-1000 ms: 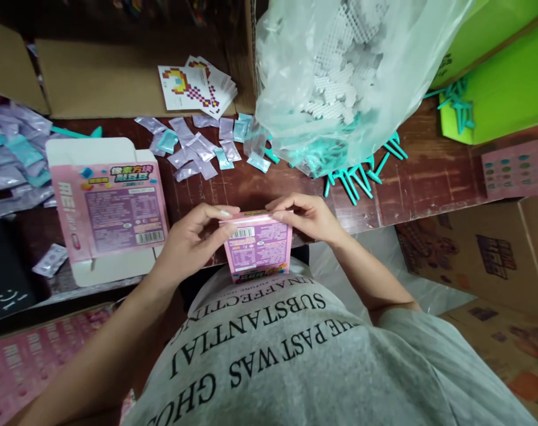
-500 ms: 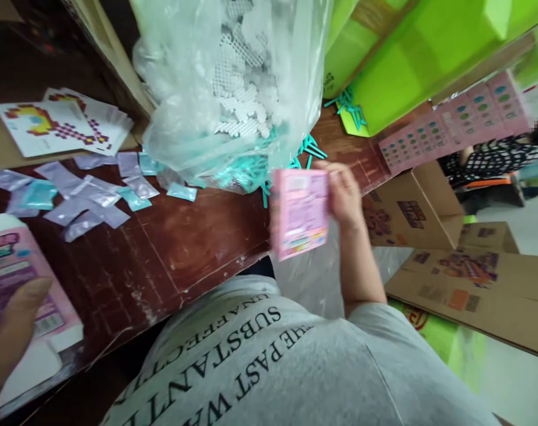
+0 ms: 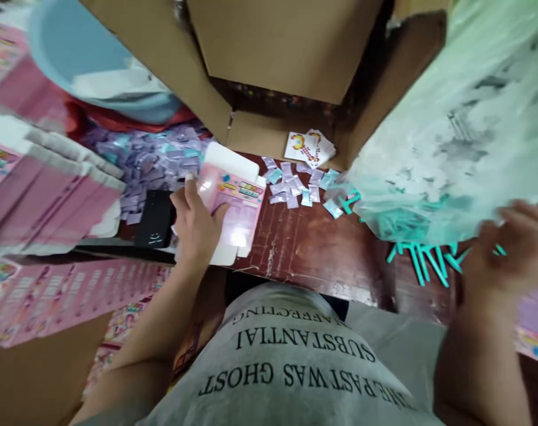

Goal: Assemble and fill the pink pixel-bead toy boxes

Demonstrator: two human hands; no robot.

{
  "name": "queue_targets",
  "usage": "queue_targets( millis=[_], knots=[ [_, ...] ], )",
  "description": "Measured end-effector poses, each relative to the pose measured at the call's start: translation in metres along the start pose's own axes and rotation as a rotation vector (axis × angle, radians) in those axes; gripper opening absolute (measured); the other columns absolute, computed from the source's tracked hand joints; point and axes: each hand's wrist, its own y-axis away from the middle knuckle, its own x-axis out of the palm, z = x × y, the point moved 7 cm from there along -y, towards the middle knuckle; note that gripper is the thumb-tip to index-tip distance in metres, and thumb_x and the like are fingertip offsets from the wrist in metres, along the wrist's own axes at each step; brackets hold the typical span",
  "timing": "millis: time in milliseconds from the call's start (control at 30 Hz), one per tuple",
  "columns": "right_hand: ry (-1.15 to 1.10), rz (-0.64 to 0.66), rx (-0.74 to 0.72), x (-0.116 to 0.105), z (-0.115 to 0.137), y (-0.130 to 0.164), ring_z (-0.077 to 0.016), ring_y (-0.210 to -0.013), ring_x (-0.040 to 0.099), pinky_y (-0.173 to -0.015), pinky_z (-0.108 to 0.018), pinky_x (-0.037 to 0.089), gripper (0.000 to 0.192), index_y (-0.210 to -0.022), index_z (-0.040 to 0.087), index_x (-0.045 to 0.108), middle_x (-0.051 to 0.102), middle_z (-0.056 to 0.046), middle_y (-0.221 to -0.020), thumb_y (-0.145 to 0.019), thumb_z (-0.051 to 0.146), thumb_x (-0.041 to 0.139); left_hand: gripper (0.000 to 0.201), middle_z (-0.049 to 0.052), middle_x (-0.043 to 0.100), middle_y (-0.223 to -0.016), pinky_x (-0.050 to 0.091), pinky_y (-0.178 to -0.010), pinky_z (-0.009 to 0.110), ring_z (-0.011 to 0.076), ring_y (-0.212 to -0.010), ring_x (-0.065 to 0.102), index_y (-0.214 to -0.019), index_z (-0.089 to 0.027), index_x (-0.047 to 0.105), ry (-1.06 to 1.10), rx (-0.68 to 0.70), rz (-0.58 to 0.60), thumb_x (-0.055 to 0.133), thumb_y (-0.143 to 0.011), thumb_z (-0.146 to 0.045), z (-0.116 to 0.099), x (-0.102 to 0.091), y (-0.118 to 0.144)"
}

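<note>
My left hand [image 3: 195, 225] is at the left edge of a flat pink box [image 3: 237, 216] with white flaps, its thumb over the printed face and its fingers bent by the edge. The box lies at the table's front. My right hand [image 3: 512, 254], smeared by motion, is beside teal plastic sticks [image 3: 422, 263] that spill from under a clear plastic bag [image 3: 486, 130]. Whether its fingers hold anything is unclear. Part of a second pink box [image 3: 532, 325] shows below that hand, partly hidden by the wrist.
Small lilac and teal sachets [image 3: 291, 183] lie near printed cards [image 3: 308, 148] at an open carton [image 3: 269, 47]. A sachet heap [image 3: 154, 160], a black phone-like object [image 3: 154, 219], stacked flat pink boxes [image 3: 51, 189] and a blue basin [image 3: 74, 47] are on the left.
The view has swung left. My right hand has moved from holding a pink box over the table's front edge to beside the teal sticks. My left hand remains at the flat box.
</note>
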Motion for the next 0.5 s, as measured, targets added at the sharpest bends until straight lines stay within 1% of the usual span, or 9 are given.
queue_targets(
  millis=[33, 67, 100, 133, 200, 267, 333, 433, 500],
  knots=[
    [0.026, 0.125, -0.191, 0.042, 0.036, 0.010, -0.0262, -0.126, 0.081, -0.121, -0.043, 0.063, 0.065, -0.143, 0.046, 0.080, 0.084, 0.000, -0.138, -0.088, 0.014, 0.090, 0.098, 0.028, 0.055, -0.152, 0.055, -0.112, 0.079, 0.0560, -0.143, 0.059, -0.165, -0.017, 0.052, 0.038, 0.004, -0.022, 0.090, -0.089, -0.065, -0.012, -0.011, 0.004],
    [-0.094, 0.211, -0.293, 0.083, 0.072, 0.019, -0.0249, -0.119, 0.083, -0.111, -0.040, 0.068, 0.067, -0.150, 0.043, 0.076, 0.083, -0.004, -0.141, -0.090, 0.016, 0.090, 0.085, 0.025, 0.058, -0.147, 0.059, -0.111, 0.073, 0.0508, -0.139, 0.063, -0.162, -0.020, 0.056, 0.078, 0.029, -0.031, 0.089, -0.093, -0.056, -0.024, -0.021, 0.008],
    [-0.181, 0.378, -0.241, 0.128, 0.102, 0.026, -0.0261, -0.130, 0.080, -0.113, -0.044, 0.068, 0.067, -0.158, 0.039, 0.070, 0.077, -0.007, -0.152, -0.097, 0.014, 0.083, 0.075, 0.021, 0.060, -0.142, 0.061, -0.111, 0.067, 0.0453, -0.136, 0.066, -0.158, -0.023, 0.061, 0.117, 0.069, -0.032, 0.089, -0.094, -0.049, -0.036, -0.029, 0.014],
    [-0.263, 0.459, -0.244, 0.165, 0.134, 0.030, -0.0293, -0.138, 0.076, -0.114, -0.049, 0.068, 0.066, -0.163, 0.033, 0.065, 0.072, -0.011, -0.159, -0.101, 0.015, 0.078, 0.067, 0.017, 0.063, -0.139, 0.062, -0.113, 0.062, 0.0404, -0.133, 0.067, -0.155, -0.025, 0.064, 0.155, 0.117, -0.018, 0.088, -0.096, -0.044, -0.047, -0.034, 0.019],
    [-0.350, 0.501, -0.229, 0.216, 0.187, 0.029, -0.0313, -0.138, 0.075, -0.111, -0.055, 0.068, 0.056, -0.160, 0.030, 0.065, 0.074, -0.013, -0.154, -0.106, 0.019, 0.075, 0.058, 0.012, 0.068, -0.134, 0.062, -0.115, 0.057, 0.0336, -0.129, 0.068, -0.152, -0.028, 0.066, 0.224, 0.196, 0.022, 0.085, -0.099, -0.040, -0.062, -0.038, 0.028],
    [-0.421, 0.479, -0.200, 0.237, 0.216, 0.020, -0.0278, -0.119, 0.078, -0.101, -0.051, 0.069, 0.040, -0.146, 0.029, 0.071, 0.081, -0.010, -0.132, -0.107, 0.020, 0.075, 0.059, 0.011, 0.070, -0.135, 0.062, -0.115, 0.054, 0.0321, -0.129, 0.068, -0.152, -0.029, 0.066, 0.297, 0.221, 0.050, 0.086, -0.099, -0.043, -0.068, -0.038, 0.034],
    [-0.531, 0.509, -0.155, 0.240, 0.227, 0.009, -0.0222, -0.102, 0.078, -0.091, -0.042, 0.067, 0.026, -0.131, 0.028, 0.074, 0.081, -0.004, -0.112, -0.107, 0.018, 0.075, 0.060, 0.012, 0.072, -0.138, 0.064, -0.113, 0.053, 0.0327, -0.129, 0.070, -0.151, -0.027, 0.068, 0.415, 0.222, 0.144, 0.087, -0.098, -0.047, -0.070, -0.033, 0.040],
    [-0.653, 0.612, -0.192, 0.226, 0.229, 0.003, -0.0186, -0.101, 0.076, -0.091, -0.036, 0.065, 0.019, -0.126, 0.027, 0.073, 0.079, -0.002, -0.108, -0.109, 0.017, 0.071, 0.038, 0.007, 0.081, -0.120, 0.068, -0.099, 0.045, 0.0286, -0.108, 0.078, -0.134, -0.024, 0.078, 0.641, 0.154, 0.495, 0.078, -0.105, -0.048, -0.073, -0.010, 0.052],
    [-0.580, 0.616, -0.231, 0.214, 0.218, 0.007, -0.0203, -0.111, 0.076, -0.100, -0.041, 0.064, 0.023, -0.130, 0.029, 0.072, 0.079, -0.003, -0.116, -0.109, 0.019, 0.071, 0.031, 0.005, 0.083, -0.104, 0.068, -0.086, 0.039, 0.0245, -0.091, 0.078, -0.119, -0.022, 0.081, 0.727, 0.034, 0.638, 0.075, -0.107, -0.050, -0.068, 0.008, 0.056]
  ],
)
